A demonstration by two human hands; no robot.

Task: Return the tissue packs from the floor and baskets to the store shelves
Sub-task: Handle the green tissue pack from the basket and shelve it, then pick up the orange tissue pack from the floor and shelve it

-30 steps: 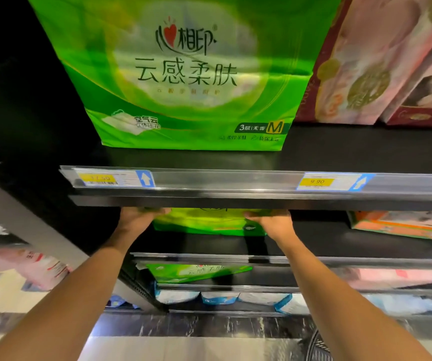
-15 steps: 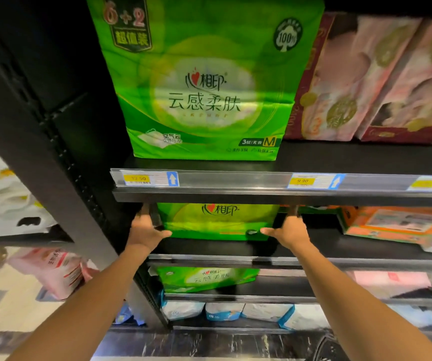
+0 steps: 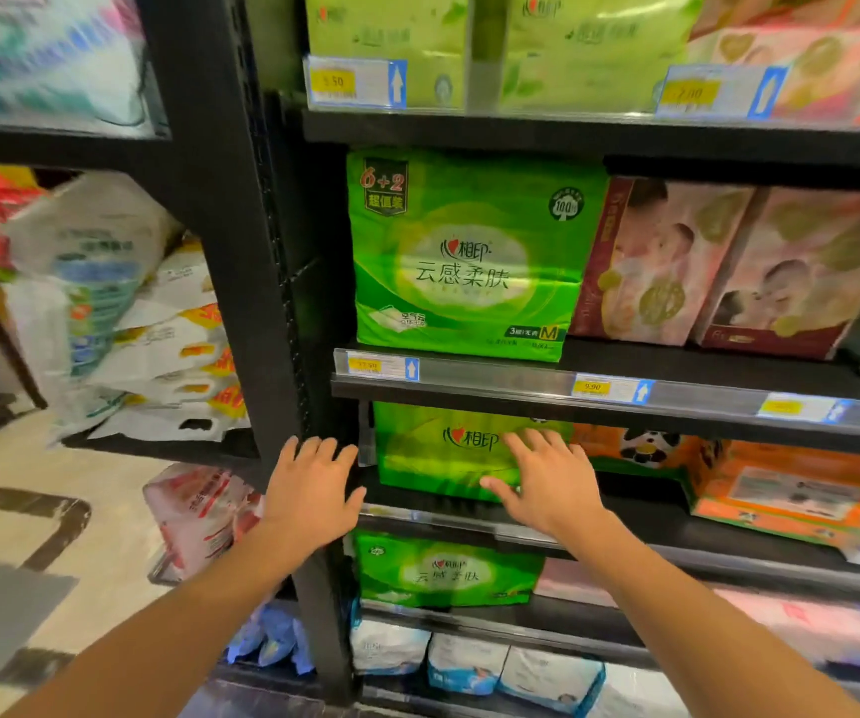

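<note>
A green plastic-wrapped tissue pack with red-and-black lettering (image 3: 433, 453) sits on a black metal store shelf (image 3: 640, 510), at its left end just beside the black upright post (image 3: 241, 282) and under the clear price rail (image 3: 495, 378). Both hands are spread with straight fingers and hold nothing: the left hand (image 3: 311, 492) is in front of the post, just left of the pack, and the right hand (image 3: 547, 481) lies across the pack's lower right front, though whether it touches the wrap I cannot tell. A larger green tissue bag (image 3: 469, 256) stands on the shelf above, beside pink and maroon boxes (image 3: 718, 266), and orange cartons (image 3: 780, 484) lie right of the pack.
</note>
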